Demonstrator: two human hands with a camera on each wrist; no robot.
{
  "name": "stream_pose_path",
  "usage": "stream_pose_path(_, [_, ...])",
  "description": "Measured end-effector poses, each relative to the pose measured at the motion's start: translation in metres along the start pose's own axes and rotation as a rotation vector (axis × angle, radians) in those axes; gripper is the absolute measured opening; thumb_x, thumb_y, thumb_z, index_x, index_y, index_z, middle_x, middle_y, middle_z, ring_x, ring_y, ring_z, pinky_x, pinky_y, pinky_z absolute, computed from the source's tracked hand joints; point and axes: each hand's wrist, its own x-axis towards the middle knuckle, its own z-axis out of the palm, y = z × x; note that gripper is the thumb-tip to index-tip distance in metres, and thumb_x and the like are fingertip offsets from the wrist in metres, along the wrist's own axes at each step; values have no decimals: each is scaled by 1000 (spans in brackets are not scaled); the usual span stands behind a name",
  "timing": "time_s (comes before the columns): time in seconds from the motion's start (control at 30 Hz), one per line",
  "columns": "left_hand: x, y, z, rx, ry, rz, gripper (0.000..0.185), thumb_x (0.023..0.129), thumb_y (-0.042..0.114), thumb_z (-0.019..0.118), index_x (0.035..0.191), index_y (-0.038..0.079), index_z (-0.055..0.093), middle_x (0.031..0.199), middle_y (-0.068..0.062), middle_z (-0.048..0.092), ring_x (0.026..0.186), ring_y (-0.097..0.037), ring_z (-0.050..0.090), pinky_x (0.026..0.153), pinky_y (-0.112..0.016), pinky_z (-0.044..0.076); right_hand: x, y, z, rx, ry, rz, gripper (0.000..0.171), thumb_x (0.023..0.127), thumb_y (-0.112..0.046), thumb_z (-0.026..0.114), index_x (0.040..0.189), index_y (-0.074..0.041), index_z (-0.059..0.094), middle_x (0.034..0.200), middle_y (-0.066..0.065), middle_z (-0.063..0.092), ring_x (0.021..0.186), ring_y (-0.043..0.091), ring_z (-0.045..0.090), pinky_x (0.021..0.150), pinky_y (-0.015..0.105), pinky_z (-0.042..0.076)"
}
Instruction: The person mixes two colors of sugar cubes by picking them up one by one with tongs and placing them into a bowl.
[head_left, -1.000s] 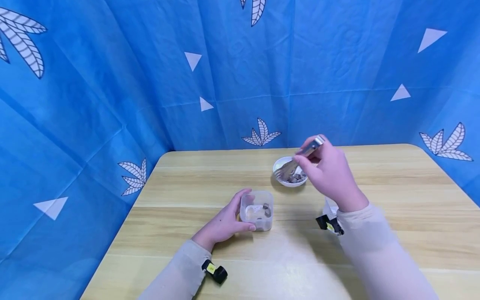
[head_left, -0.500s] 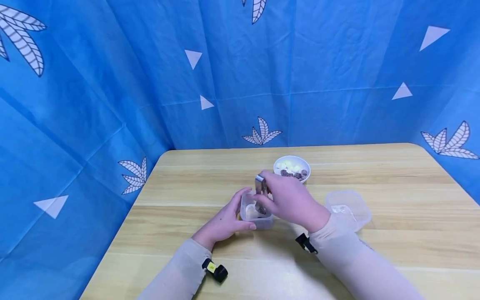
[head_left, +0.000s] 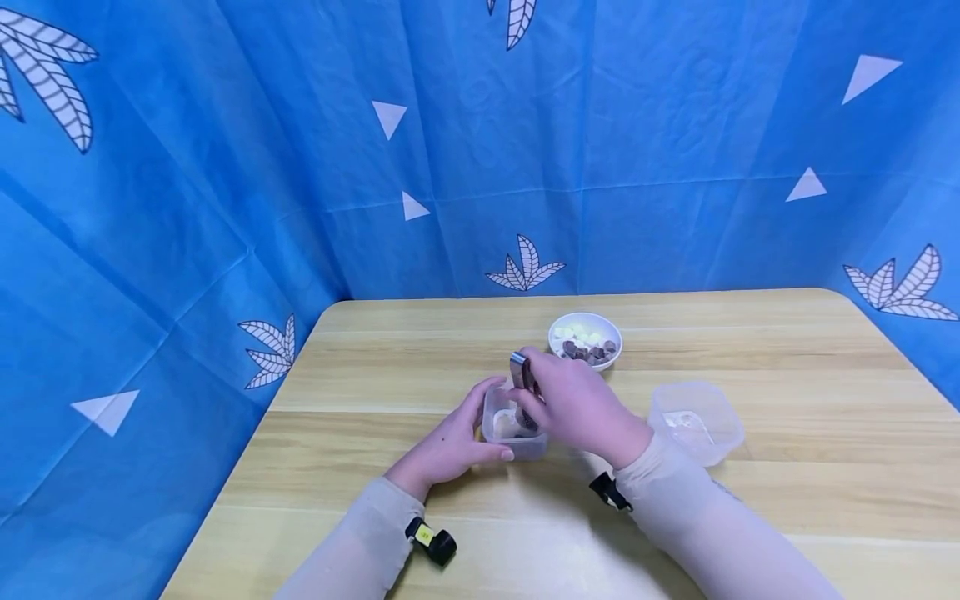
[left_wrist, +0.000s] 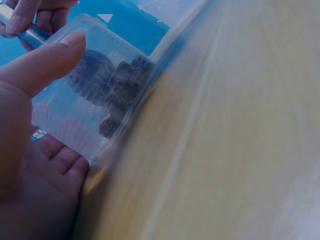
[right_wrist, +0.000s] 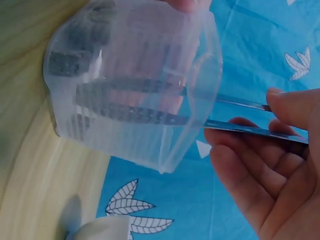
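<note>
A wooden table (head_left: pixel 375 367) holds three containers. The white bowl (head_left: pixel 558 327) at the back keeps many brown and pale pieces, so the sorting looks barely begun. To the right, a clear tub (head_left: pixel 697 421) holds something pale. The left hand (head_left: pixel 450 446) grips a small clear box (head_left: pixel 498 433) holding a few brown pieces; the right hand (head_left: pixel 577 404) pinches metal tongs (head_left: pixel 520 371) dipped inside.

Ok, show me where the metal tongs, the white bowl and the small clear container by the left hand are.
metal tongs (head_left: pixel 519 367), head view, on the bent top end above the right hand.
white bowl (head_left: pixel 564 325), head view, on its near-left rim.
small clear container (head_left: pixel 525 448), head view, on its front wall.
</note>
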Motion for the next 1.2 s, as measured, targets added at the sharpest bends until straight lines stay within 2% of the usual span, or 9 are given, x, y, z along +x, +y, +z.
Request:
stream_pose_path(0.13, [0,0,0,14,6,-3,104,82,39,84,161,30,18,158,1,37,140,-21,41,118,-51,25,1,4,-13,106,32,44,20,94,-20,74,95,-14,55,72,-9,56,57,5,53,50,23,47])
stream_pose_path(0.33, [2,1,1,-22,6,3,104,82,28,86,161,29,19,157,4,39,139,-18,42,120,-47,23,0,21,-43,234,183,160,15,96,-17,72,101,-11,59,82,-1,66,64,11,59,53,28,52])
stream_pose_path(0.43, [3,1,2,-22,10,-7,104,82,23,86,161,30,19,157,4,38,142,-17,38,120,-46,21,-2,35,-55,222,249,209,17,97,-15,70,106,-8,58,85,4,68,64,15,59,52,30,52])
stream_pose_path(0.57, [2,1,2,-4,19,-24,105,81,26,87,161,31,19,158,6,38,145,-17,34,121,-47,20,-4,55,-61,131,313,257,18,98,-17,68,106,-6,57,85,7,67,67,18,60,57,34,52])
stream_pose_path(0.67, [2,0,2,5,21,-29,106,80,30,87,161,32,18,157,7,37,145,-17,33,120,-47,19,-6,66,-62,84,326,295,18,99,-19,67,106,-6,56,84,8,67,69,21,60,59,37,51])
stream_pose_path(0.87, [2,-1,3,9,23,-18,107,80,28,87,161,31,18,157,7,38,145,-17,33,121,-47,19,-7,74,-62,71,322,324,20,98,-22,68,106,-7,56,84,7,67,69,20,60,60,37,50])
stream_pose_path(1.07, [1,-1,3,9,20,-9,106,81,27,87,161,30,18,158,6,38,145,-17,33,121,-46,19,-6,71,-62,82,307,337,23,97,-25,69,106,-8,56,84,6,67,69,20,60,61,38,51])
stream_pose_path(1.2, [1,-1,3,3,20,-3,106,81,26,87,161,30,18,157,5,38,145,-18,34,120,-47,20,-6,62,-63,126,300,292,23,96,-23,71,107,-8,57,87,4,68,74,17,63,65,37,54])
